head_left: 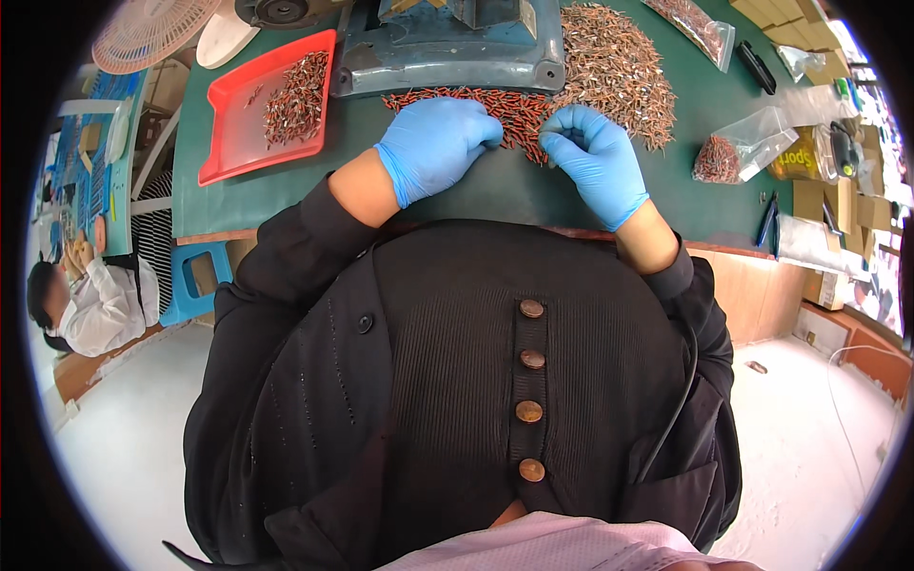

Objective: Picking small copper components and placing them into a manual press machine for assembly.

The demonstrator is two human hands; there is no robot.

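Head view, left hand (436, 143) and right hand (595, 157) (blue gloves), each grip pinched on small red parts (509, 109), pile touching fingertips.

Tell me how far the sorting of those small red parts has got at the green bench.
Looks partly done, as a guess: a batch of parts already lies in the red tray. In hand: the left hand and the right hand, both in blue gloves, work at a row of red parts. Left: a large loose heap beside the grey machine base, plus a clear bag of parts.
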